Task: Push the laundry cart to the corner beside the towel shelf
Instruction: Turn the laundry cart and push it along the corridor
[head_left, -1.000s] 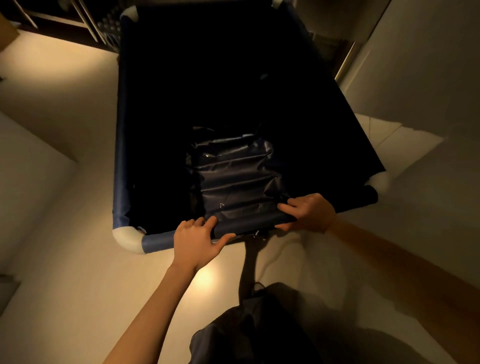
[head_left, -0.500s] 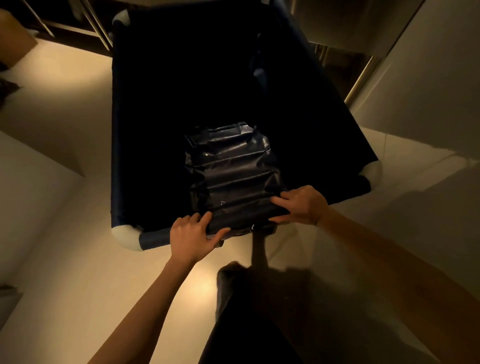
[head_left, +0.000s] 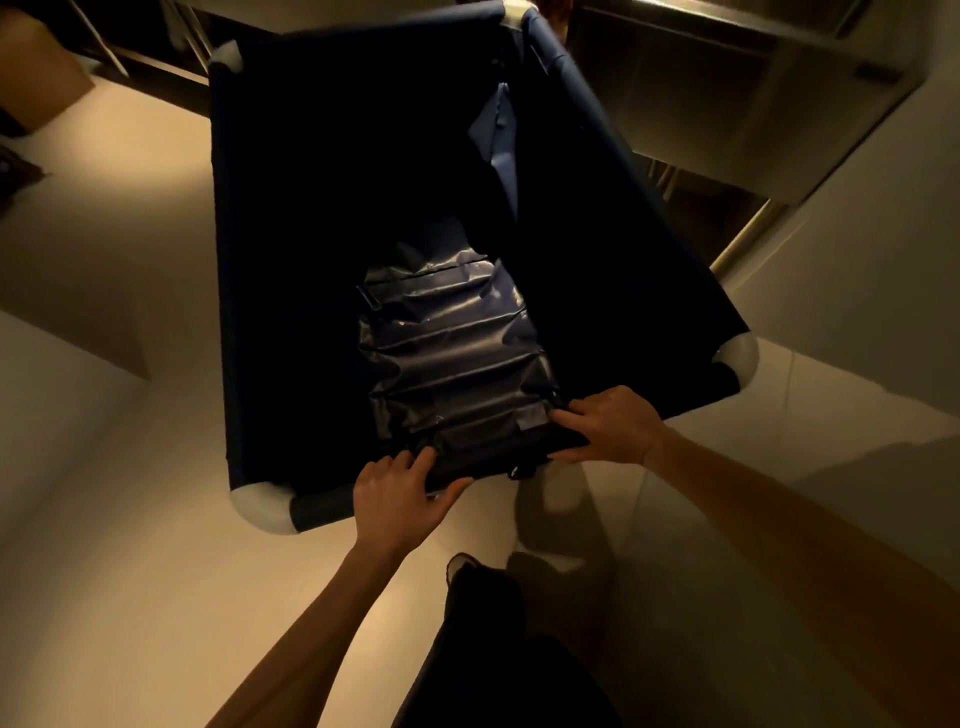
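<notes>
The laundry cart (head_left: 332, 506) is a deep navy fabric bin on a frame with white corner joints, filling the middle of the view. Its inside is dark; a shiny wrinkled liner (head_left: 447, 353) shows at the bottom. My left hand (head_left: 397, 501) grips the near rim left of centre. My right hand (head_left: 608, 423) grips the same rim further right. A dark shelf unit (head_left: 727, 88) stands beyond the cart at the upper right.
Pale glossy floor (head_left: 130, 519) runs on both sides of the cart. A light wall or cabinet edge (head_left: 62, 343) juts in at the left. A brown box (head_left: 41, 88) sits at the far upper left. A metal trim strip (head_left: 743, 236) lies right of the cart.
The cart has rolled forward and turned a little, its far end swinging right toward the dark shelf unit. Both hands stay on the near rim. My leg has stepped forward.
</notes>
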